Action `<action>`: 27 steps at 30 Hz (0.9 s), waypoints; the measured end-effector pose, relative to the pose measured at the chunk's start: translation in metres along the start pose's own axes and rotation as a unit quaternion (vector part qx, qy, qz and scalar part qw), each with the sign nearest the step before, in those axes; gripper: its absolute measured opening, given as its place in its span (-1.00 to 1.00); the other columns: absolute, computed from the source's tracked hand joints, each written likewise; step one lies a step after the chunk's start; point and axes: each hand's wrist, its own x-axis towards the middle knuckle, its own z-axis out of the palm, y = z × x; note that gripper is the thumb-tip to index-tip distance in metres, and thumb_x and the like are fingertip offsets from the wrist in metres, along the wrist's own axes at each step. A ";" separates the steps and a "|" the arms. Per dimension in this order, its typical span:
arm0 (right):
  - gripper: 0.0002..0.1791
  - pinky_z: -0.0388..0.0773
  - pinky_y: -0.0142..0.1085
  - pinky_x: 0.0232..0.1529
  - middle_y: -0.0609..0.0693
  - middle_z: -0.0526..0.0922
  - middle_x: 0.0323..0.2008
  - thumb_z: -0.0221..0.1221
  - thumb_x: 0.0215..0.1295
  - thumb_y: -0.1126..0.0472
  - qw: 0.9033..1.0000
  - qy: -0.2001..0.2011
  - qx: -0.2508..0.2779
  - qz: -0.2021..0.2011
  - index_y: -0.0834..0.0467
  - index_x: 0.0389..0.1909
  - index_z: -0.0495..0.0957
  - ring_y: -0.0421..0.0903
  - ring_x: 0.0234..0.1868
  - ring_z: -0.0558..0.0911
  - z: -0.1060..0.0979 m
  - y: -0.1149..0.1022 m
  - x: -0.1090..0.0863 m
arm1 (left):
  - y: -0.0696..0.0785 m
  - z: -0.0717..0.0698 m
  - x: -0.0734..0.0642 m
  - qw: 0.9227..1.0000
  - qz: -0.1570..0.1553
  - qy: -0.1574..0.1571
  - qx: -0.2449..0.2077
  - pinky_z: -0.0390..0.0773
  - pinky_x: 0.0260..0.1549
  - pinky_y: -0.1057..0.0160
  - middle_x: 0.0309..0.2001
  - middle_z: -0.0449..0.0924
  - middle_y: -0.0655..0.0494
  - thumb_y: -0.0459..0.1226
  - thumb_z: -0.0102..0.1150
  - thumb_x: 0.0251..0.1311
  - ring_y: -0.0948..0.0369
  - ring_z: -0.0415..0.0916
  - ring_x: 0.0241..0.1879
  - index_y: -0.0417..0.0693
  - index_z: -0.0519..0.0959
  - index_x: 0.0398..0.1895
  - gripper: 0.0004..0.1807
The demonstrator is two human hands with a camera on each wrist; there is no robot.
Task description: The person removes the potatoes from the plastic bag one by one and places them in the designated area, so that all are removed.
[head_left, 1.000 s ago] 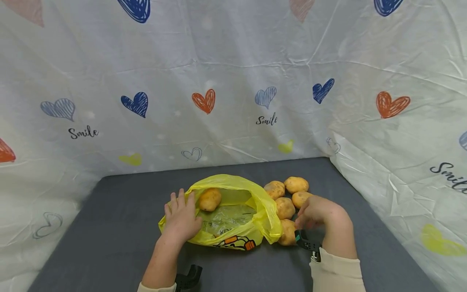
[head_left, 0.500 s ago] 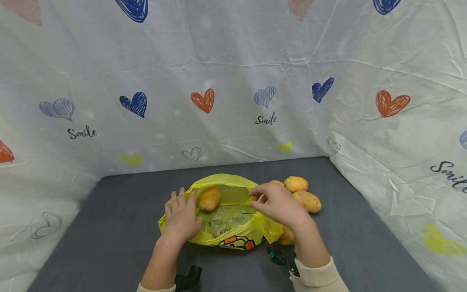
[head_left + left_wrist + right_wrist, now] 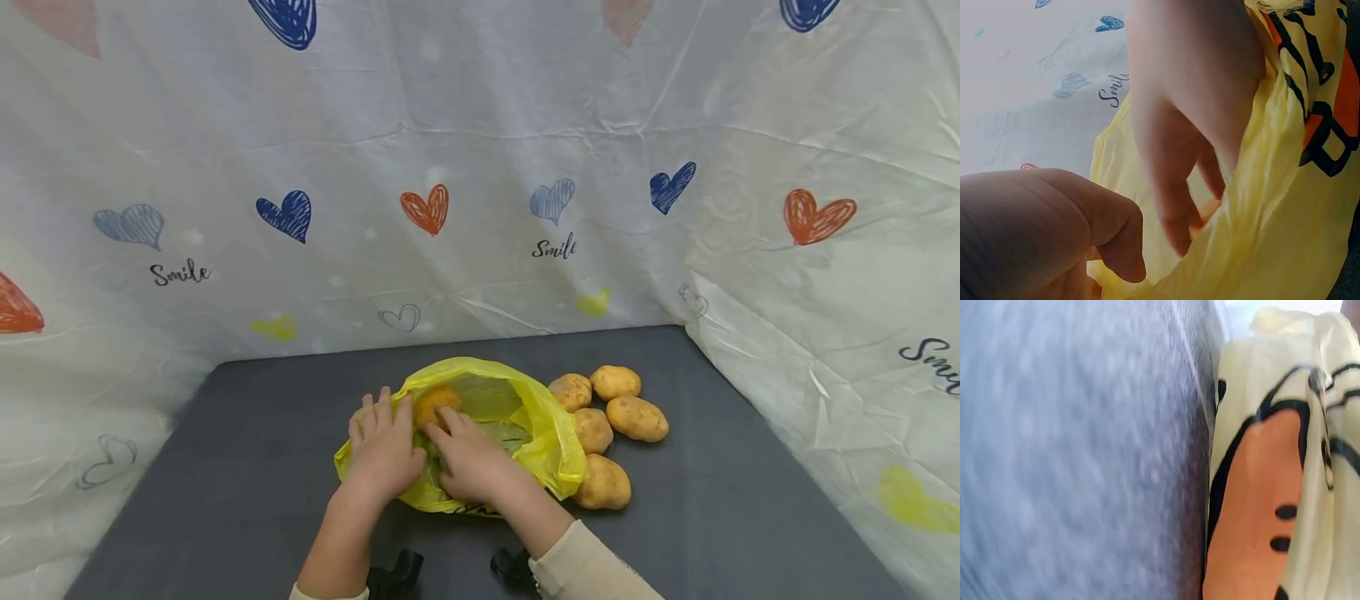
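Note:
A yellow plastic bag (image 3: 558,442) lies on the table with its mouth spread wide. Inside, toward its left side, sits a potato (image 3: 437,401). My left hand (image 3: 384,450) rests on the bag's left edge, fingers straight. My right hand (image 3: 476,460) reaches into the mouth, fingers bent loosely at the potato's near side and partly hidden. In the left wrist view the right hand (image 3: 1191,100) points down into the bag, beside my left thumb (image 3: 1116,231). The right wrist view shows only the bag's printed side (image 3: 1260,506) and the grey tabletop.
Several potatoes (image 3: 637,418) lie in a cluster on the dark grey table (image 3: 247,467), just right of the bag; the nearest potato (image 3: 603,483) is close against it. A white curtain (image 3: 480,283) printed with hearts hangs behind and at the right.
My right hand has let go of a potato at the right of the cluster and moved left into the bag. My left hand has stayed on the bag's left edge.

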 end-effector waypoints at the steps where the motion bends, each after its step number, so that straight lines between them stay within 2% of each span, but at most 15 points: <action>1: -0.26 0.44 -0.09 0.29 0.20 0.30 0.41 0.27 0.30 0.20 1.000 0.012 -0.010 0.006 0.10 0.52 0.35 0.12 0.33 0.40 0.001 0.000 -0.001 | 0.000 0.000 0.000 1.000 0.001 0.000 0.001 -0.31 0.39 -0.47 0.57 -0.23 -0.48 -0.29 0.20 0.29 -0.41 -0.43 0.54 -0.34 0.13 0.57 -0.17; 3: -0.31 0.53 -0.11 0.07 0.18 0.37 0.23 0.29 0.30 0.17 0.999 0.034 -0.027 0.027 0.03 0.48 0.41 0.07 0.10 0.44 0.001 0.000 -0.002 | 0.001 0.000 -0.001 1.000 0.001 -0.001 0.004 -0.31 0.39 -0.47 0.57 -0.24 -0.48 -0.28 0.21 0.30 -0.41 -0.42 0.54 -0.34 0.12 0.57 -0.17; 5: -0.38 0.51 -0.16 -0.19 0.16 0.38 0.07 0.31 0.30 0.15 0.997 0.053 -0.038 0.052 0.00 0.40 0.48 0.03 -0.11 0.40 0.001 0.000 -0.003 | 0.001 0.000 -0.002 1.000 0.002 0.000 0.005 -0.30 0.39 -0.48 0.57 -0.23 -0.48 -0.28 0.21 0.30 -0.42 -0.41 0.54 -0.34 0.12 0.58 -0.17; 8: -0.53 0.45 -0.18 -0.36 0.17 0.37 0.00 0.36 0.27 0.12 0.992 0.080 -0.044 0.088 0.02 0.20 0.58 0.02 -0.22 0.35 -0.003 0.000 -0.006 | 0.001 -0.001 -0.002 1.000 0.000 -0.002 0.005 -0.30 0.39 -0.47 0.57 -0.23 -0.48 -0.27 0.21 0.31 -0.41 -0.42 0.54 -0.33 0.10 0.58 -0.17; 10: -0.62 0.49 -0.16 -0.38 0.20 0.39 0.02 0.40 0.25 0.09 0.989 0.098 -0.047 0.104 0.08 0.05 0.60 0.05 -0.22 0.40 -0.006 0.001 -0.006 | 0.001 -0.001 -0.002 1.000 0.000 -0.002 0.004 -0.30 0.39 -0.46 0.58 -0.23 -0.47 -0.28 0.21 0.31 -0.41 -0.42 0.54 -0.33 0.10 0.59 -0.16; 13: -0.61 0.58 -0.10 -0.35 0.21 0.44 0.05 0.42 0.27 0.03 0.985 0.114 -0.045 0.123 0.16 -0.05 0.55 0.09 -0.20 0.51 -0.008 0.002 -0.006 | 0.001 -0.001 -0.001 1.000 -0.001 -0.002 0.001 -0.31 0.40 -0.46 0.58 -0.23 -0.47 -0.28 0.21 0.30 -0.40 -0.43 0.54 -0.34 0.10 0.58 -0.16; 16: -0.50 0.64 -0.08 -0.35 0.22 0.48 0.09 0.42 0.28 0.05 0.983 0.119 -0.016 0.137 0.18 0.13 0.50 0.11 -0.21 0.61 -0.009 0.005 -0.005 | 0.001 0.000 -0.001 1.000 -0.003 0.000 0.001 -0.31 0.40 -0.46 0.58 -0.23 -0.47 -0.29 0.20 0.30 -0.40 -0.42 0.54 -0.34 0.10 0.58 -0.16; 20: -0.34 0.66 -0.06 -0.42 0.30 0.43 0.21 0.43 0.28 0.07 0.981 0.116 0.022 0.154 0.11 0.35 0.44 0.16 -0.24 0.67 -0.005 0.010 -0.004 | 0.002 0.000 -0.002 1.000 -0.005 0.003 0.000 -0.31 0.40 -0.46 0.58 -0.22 -0.48 -0.30 0.19 0.30 -0.40 -0.42 0.54 -0.34 0.11 0.58 -0.17; 22: -0.33 0.66 -0.08 -0.46 0.34 0.42 0.20 0.45 0.25 0.07 0.978 0.119 0.041 0.166 0.13 0.32 0.42 0.16 -0.29 0.67 -0.002 0.014 -0.003 | 0.002 0.000 -0.002 1.000 -0.007 0.004 -0.003 -0.31 0.40 -0.46 0.57 -0.22 -0.48 -0.31 0.18 0.29 -0.40 -0.42 0.54 -0.34 0.11 0.58 -0.17; 25: -0.32 0.65 -0.08 -0.50 0.34 0.47 0.07 0.50 0.19 0.12 0.971 0.139 0.069 0.184 0.23 0.21 0.38 0.16 -0.39 0.67 0.001 0.019 0.000 | 0.001 0.000 -0.002 1.000 -0.009 0.004 -0.008 -0.31 0.40 -0.45 0.58 -0.22 -0.47 -0.32 0.18 0.28 -0.39 -0.44 0.54 -0.34 0.10 0.58 -0.17; 27: -0.30 0.66 -0.06 -0.46 0.32 0.50 0.01 0.52 0.16 0.14 0.966 0.144 0.084 0.196 0.27 0.20 0.36 0.16 -0.38 0.67 -0.001 0.022 0.001 | 0.001 0.000 -0.002 1.000 -0.010 0.003 -0.010 -0.32 0.40 -0.45 0.58 -0.24 -0.47 -0.31 0.19 0.29 -0.39 -0.45 0.54 -0.33 0.10 0.59 -0.16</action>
